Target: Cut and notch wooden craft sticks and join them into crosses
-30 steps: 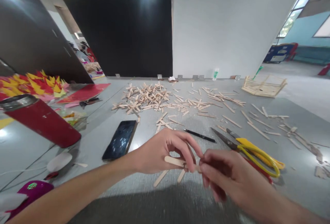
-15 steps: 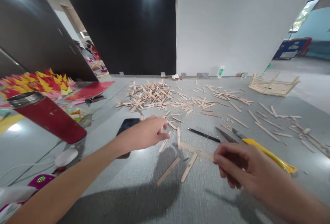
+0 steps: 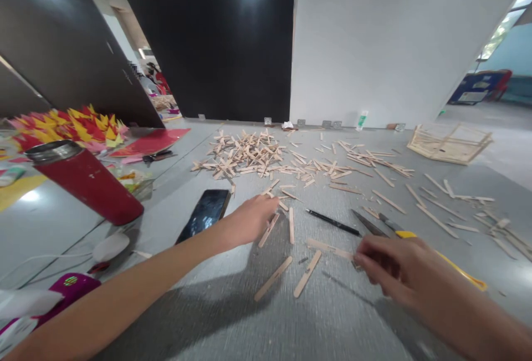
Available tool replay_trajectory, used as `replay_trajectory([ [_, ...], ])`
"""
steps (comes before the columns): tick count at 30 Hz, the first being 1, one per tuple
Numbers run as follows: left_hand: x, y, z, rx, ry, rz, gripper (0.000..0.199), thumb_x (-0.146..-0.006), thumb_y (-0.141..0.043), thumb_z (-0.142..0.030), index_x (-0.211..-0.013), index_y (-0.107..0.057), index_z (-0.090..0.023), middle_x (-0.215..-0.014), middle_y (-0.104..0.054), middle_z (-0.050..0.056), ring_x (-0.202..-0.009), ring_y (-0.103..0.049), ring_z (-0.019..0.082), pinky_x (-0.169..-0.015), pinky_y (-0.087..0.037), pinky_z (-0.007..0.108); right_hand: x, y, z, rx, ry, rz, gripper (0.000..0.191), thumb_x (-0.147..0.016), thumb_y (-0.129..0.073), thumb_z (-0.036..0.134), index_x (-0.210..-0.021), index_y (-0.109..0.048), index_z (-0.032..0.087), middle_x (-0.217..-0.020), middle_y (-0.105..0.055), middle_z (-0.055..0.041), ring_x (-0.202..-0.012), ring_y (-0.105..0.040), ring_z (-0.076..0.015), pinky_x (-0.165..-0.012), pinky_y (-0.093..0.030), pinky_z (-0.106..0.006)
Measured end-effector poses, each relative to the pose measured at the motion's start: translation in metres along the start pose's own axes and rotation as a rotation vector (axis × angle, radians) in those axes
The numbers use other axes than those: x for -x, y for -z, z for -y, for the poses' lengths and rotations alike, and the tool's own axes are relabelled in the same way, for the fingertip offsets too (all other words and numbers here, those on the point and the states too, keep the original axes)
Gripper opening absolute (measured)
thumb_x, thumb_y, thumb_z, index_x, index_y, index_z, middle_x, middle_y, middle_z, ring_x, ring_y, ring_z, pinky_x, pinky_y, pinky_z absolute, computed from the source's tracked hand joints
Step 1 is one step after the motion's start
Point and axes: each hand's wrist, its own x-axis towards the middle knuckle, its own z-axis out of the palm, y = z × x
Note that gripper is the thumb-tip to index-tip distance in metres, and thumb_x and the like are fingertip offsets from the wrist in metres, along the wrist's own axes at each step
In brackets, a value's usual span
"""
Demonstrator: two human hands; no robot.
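My right hand (image 3: 390, 269) pinches the right end of a pale wooden craft stick (image 3: 328, 248), held just over the table. My left hand (image 3: 254, 218) is lowered by a craft stick (image 3: 269, 230), its fingers curled downward. The back of the hand hides most of them, and any contact with the stick cannot be made out. Close by, between the hands, lie an upright-pointing stick (image 3: 291, 225) and two slanted sticks, a left one (image 3: 273, 279) and a right one (image 3: 308, 274) with a dark mark. A black pen (image 3: 332, 222) lies beyond them.
Yellow-handled scissors (image 3: 461, 269) lie partly behind my right hand. A phone (image 3: 205, 211) is beside my left forearm, with a leaning red flask (image 3: 89, 183) farther left. Beyond are a stick heap (image 3: 249, 153) and a stick frame (image 3: 451, 145).
My left hand has moved down and slightly right, its fingers curling in by the nearby stick. The right hand and its stick have shifted slightly right. The view has swung slightly left.
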Motion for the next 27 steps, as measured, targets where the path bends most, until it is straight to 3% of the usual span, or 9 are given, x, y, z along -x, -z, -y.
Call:
replay_trajectory([
  [1, -0.002, -0.002, 0.002, 0.000, 0.017, 0.005, 0.005, -0.094, -0.061, -0.019, -0.092, -0.066, -0.021, -0.100, -0.071, 0.008, -0.111, -0.065, 0.029, -0.088, -0.048, 0.035, 0.000, 0.000, 0.000, 0.008, -0.003, 0.007, 0.043, -0.106, -0.040, 0.050, -0.077, -0.062, 0.026, -0.064, -0.065, 0.0013, -0.057, -0.055, -0.0169, -0.054, -0.037, -0.029],
  [3, -0.004, -0.007, 0.005, 0.002, 0.056, 0.012, 0.013, -0.095, -0.068, -0.027, -0.086, -0.064, -0.019, -0.091, -0.069, 0.006, -0.104, -0.065, 0.028, -0.085, -0.050, 0.036, 0.000, 0.000, 0.000, 0.023, -0.008, 0.014, 0.043, -0.106, -0.040, 0.049, -0.077, -0.061, 0.026, -0.064, -0.064, 0.0015, -0.058, -0.056, -0.0171, -0.055, -0.037, -0.029],
  [6, -0.005, -0.013, 0.009, 0.018, 0.074, 0.027, 0.022, -0.097, -0.073, -0.037, -0.096, -0.067, -0.016, -0.101, -0.069, 0.005, -0.100, -0.066, 0.024, -0.088, -0.055, 0.040, -0.001, 0.000, 0.000, 0.030, -0.006, 0.002, 0.041, -0.105, -0.041, 0.048, -0.077, -0.061, 0.025, -0.064, -0.065, 0.0009, -0.058, -0.056, -0.0172, -0.056, -0.037, -0.029],
  [8, -0.004, -0.015, 0.010, 0.047, 0.063, 0.030, 0.022, -0.099, -0.072, -0.036, -0.098, -0.068, -0.015, -0.104, -0.069, 0.005, -0.098, -0.066, 0.022, -0.088, -0.056, 0.041, -0.001, 0.000, 0.001, 0.022, 0.000, -0.008, 0.041, -0.105, -0.041, 0.048, -0.078, -0.062, 0.025, -0.064, -0.065, 0.0009, -0.058, -0.056, -0.0169, -0.056, -0.037, -0.029],
  [11, -0.004, -0.012, 0.006, 0.135, 0.035, 0.006, 0.016, -0.091, -0.073, -0.023, -0.081, -0.062, -0.019, -0.084, -0.065, 0.002, -0.094, -0.065, 0.024, -0.082, -0.053, 0.037, 0.000, 0.000, 0.001, 0.000, 0.011, -0.023, 0.040, -0.106, -0.043, 0.047, -0.079, -0.063, 0.025, -0.064, -0.066, 0.0014, -0.057, -0.055, -0.0163, -0.056, -0.038, -0.029],
  [14, -0.002, -0.002, -0.010, 0.289, -0.032, 0.022, 0.024, -0.087, -0.066, -0.015, -0.067, -0.053, -0.021, -0.065, -0.056, -0.002, -0.076, -0.063, 0.021, -0.071, -0.049, 0.032, 0.003, 0.001, 0.002, -0.052, -0.003, -0.068, 0.037, -0.105, -0.046, 0.046, -0.079, -0.062, 0.025, -0.064, -0.065, 0.0016, -0.057, -0.057, -0.0158, -0.055, -0.039, -0.029],
  [21, 0.019, 0.018, -0.063, 0.729, -0.091, 0.032, 0.017, -0.103, -0.051, -0.026, -0.089, -0.057, -0.018, -0.083, -0.069, 0.003, -0.076, -0.073, 0.017, -0.069, -0.063, 0.030, 0.012, 0.010, 0.023, -0.404, -0.090, -0.113, 0.038, -0.104, -0.049, 0.050, -0.077, -0.056, 0.025, -0.063, -0.062, 0.0028, -0.057, -0.060, -0.0140, -0.055, -0.047, -0.025],
  [24, 0.027, 0.016, -0.071, 0.938, -0.052, 0.010, 0.021, -0.103, -0.059, -0.031, -0.091, -0.063, -0.015, -0.085, -0.072, 0.008, -0.069, -0.071, 0.016, -0.061, -0.063, 0.029, 0.015, 0.013, 0.030, -0.420, -0.078, -0.132, 0.041, -0.105, -0.047, 0.051, -0.075, -0.057, 0.025, -0.063, -0.062, 0.0025, -0.057, -0.060, -0.0134, -0.055, -0.048, -0.024],
  [27, 0.031, 0.013, -0.073, 0.995, -0.055, -0.005, 0.024, -0.104, -0.061, -0.035, -0.093, -0.065, -0.013, -0.088, -0.075, 0.010, -0.068, -0.072, 0.017, -0.058, -0.062, 0.027, 0.018, 0.013, 0.034, -0.405, -0.044, -0.171, 0.044, -0.104, -0.050, 0.054, -0.072, -0.060, 0.025, -0.060, -0.061, 0.0020, -0.056, -0.059, -0.0137, -0.052, -0.048, -0.022],
])
